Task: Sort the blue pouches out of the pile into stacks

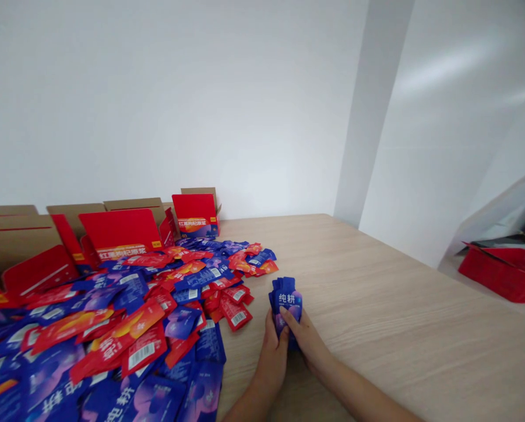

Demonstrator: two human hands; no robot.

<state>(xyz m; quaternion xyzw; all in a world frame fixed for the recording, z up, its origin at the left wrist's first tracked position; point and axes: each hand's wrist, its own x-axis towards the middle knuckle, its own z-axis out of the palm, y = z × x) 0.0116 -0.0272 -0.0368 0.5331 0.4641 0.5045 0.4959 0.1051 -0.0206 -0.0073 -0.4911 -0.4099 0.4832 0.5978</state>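
Pale wooden desk (377,293), one blue bundle gathered between two hands, a big heap loose.
Nearest, the left hand (270,346) and right hand (310,341) grasp the stack of blue packets (289,300) from either side, thumbs over its front; whether its base touches the desk I can't tell. Left of them, red and blue packets (146,319) lie scattered, seemingly most of the work ungathered. Farther back, open red boxes (118,230) stand near the white wall (262,111), their contents hidden.
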